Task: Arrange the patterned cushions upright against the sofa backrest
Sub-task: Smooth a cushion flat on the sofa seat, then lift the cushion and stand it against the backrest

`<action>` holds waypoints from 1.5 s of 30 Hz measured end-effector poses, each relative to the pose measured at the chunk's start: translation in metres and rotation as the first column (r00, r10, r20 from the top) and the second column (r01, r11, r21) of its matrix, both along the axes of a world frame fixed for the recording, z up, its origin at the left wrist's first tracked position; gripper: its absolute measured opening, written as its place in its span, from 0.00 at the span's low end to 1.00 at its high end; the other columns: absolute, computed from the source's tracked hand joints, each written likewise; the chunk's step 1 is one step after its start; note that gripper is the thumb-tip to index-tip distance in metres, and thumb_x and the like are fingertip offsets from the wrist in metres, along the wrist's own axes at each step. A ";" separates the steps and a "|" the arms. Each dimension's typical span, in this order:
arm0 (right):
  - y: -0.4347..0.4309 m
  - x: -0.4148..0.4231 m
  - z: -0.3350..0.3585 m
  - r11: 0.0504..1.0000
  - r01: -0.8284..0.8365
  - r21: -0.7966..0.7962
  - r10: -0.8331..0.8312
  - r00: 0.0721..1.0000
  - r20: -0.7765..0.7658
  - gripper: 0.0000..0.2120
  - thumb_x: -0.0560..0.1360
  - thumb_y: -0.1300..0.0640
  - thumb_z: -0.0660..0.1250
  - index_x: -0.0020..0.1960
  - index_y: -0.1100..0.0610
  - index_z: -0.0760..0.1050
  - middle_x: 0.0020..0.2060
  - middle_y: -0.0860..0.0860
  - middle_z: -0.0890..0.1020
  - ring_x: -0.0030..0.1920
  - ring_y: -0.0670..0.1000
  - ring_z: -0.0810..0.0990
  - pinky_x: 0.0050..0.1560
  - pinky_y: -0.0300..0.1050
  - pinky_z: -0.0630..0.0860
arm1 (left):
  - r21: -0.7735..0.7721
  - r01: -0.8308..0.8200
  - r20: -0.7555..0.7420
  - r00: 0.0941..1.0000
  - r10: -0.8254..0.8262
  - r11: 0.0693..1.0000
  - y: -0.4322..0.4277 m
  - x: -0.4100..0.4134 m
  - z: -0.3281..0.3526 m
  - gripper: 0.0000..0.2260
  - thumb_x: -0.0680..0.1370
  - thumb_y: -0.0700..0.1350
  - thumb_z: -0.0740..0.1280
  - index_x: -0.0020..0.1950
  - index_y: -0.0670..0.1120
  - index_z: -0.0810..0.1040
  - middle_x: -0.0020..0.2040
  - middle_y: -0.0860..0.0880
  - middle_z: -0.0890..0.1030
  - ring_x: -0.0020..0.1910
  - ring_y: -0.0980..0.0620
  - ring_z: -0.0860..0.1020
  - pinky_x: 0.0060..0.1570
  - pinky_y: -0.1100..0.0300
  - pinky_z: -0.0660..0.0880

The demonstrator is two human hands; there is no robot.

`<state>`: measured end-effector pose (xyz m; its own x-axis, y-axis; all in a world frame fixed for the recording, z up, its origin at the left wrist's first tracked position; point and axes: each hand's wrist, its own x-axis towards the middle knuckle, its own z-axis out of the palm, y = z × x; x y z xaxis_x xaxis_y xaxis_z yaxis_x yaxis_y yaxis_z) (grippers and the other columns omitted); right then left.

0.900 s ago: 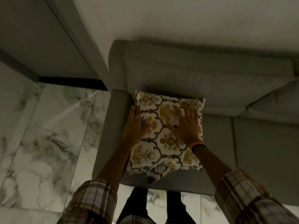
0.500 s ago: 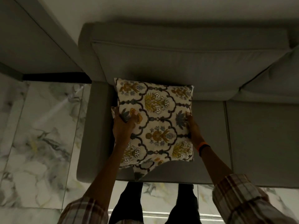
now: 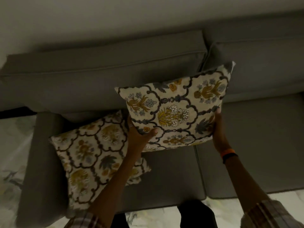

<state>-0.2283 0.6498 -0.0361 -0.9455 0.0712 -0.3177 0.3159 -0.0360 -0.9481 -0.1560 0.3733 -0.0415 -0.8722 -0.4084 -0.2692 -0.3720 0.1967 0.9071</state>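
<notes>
Head view, looking down at a grey sofa point(image 3: 102, 83) in dim light. Two patterned cushions in sight, both cream with dark scrolling lines and yellow and blue-grey flowers. Raised cushion point(image 3: 174, 111) held off the seat, tilted, its upper right corner up near the backrest point(image 3: 115, 63) where two back pads meet, its lower edge clear of the seat cushion point(image 3: 167, 175). Left hand point(image 3: 139, 134) clamped on its lower left edge, thumb point(image 3: 153, 132) pressed over the front face, remaining fingers hidden behind the fabric, a thin ring on one finger. Right hand point(image 3: 218, 130) gripping the right edge, fingers curled round to the back, thumb side against the front near a dark leaf motif. Orange and black wristband point(image 3: 228, 153) on the right wrist. Checked sleeves point(image 3: 269, 214) at the bottom corners.

Second cushion point(image 3: 93, 160) lying flat on the seat by the left armrest point(image 3: 42, 162), turned at an angle, one corner pointing toward the backrest, partly covered by the left forearm and slightly overlapped by the raised cushion's lower left corner. Not upright. Blurred, so pattern detail soft.

Marble-look floor point(image 3: 13, 145) pale at left and along the bottom edge, dark trouser legs point(image 3: 195, 214) visible between the arms. Plain wall point(image 3: 115, 17) above the sofa.
</notes>
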 end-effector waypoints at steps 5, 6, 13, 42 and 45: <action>0.063 -0.053 -0.065 0.999 -0.034 -0.022 0.034 0.999 0.023 0.31 0.82 0.34 0.57 0.80 0.49 0.65 0.73 0.50 0.77 0.71 0.52 0.78 0.70 0.55 0.75 | -0.001 0.052 -0.023 0.998 -0.052 0.999 0.061 -0.057 -0.069 0.60 0.59 0.67 0.78 0.79 0.42 0.50 0.76 0.47 0.61 0.74 0.55 0.62 0.68 0.77 0.62; 0.071 -0.060 -0.079 0.999 -0.040 -0.022 0.041 0.999 0.036 0.30 0.83 0.35 0.57 0.80 0.49 0.64 0.72 0.50 0.77 0.71 0.51 0.78 0.71 0.55 0.75 | -0.001 0.065 0.000 0.998 -0.065 0.998 0.068 -0.065 -0.082 0.59 0.60 0.67 0.77 0.78 0.40 0.51 0.76 0.45 0.62 0.74 0.54 0.62 0.69 0.75 0.62; 0.093 -0.085 -0.142 1.000 0.021 -0.018 -0.021 0.999 0.033 0.23 0.88 0.48 0.54 0.81 0.49 0.61 0.74 0.47 0.75 0.73 0.47 0.75 0.71 0.47 0.74 | 0.127 0.081 0.091 0.992 -0.093 0.989 0.084 -0.089 -0.125 0.42 0.64 0.58 0.80 0.72 0.47 0.66 0.68 0.50 0.74 0.73 0.48 0.70 0.66 0.63 0.72; -0.309 0.068 -0.131 0.817 -0.575 0.048 0.502 0.749 0.432 0.41 0.77 0.47 0.74 0.83 0.49 0.54 0.83 0.54 0.60 0.74 0.55 0.71 0.68 0.46 0.75 | -0.491 -0.282 0.248 0.861 0.443 0.824 -0.231 0.137 -0.095 0.47 0.70 0.71 0.63 0.80 0.50 0.47 0.80 0.43 0.52 0.79 0.39 0.54 0.76 0.35 0.55; -0.307 0.059 -0.141 0.769 -0.635 -0.073 0.571 0.632 0.525 0.50 0.67 0.31 0.75 0.82 0.47 0.60 0.76 0.55 0.73 0.60 0.52 0.81 0.47 0.40 0.80 | -0.242 -0.414 0.327 0.817 0.476 0.877 -0.258 0.154 -0.109 0.55 0.65 0.73 0.68 0.80 0.54 0.42 0.81 0.47 0.49 0.79 0.41 0.55 0.74 0.37 0.60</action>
<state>-0.1690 0.3427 -0.1767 -0.5011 -0.3937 -0.7707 0.6444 0.4246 -0.6359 -0.0023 0.1149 -0.1508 -0.4350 -0.7900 -0.4320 -0.7497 0.0520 0.6597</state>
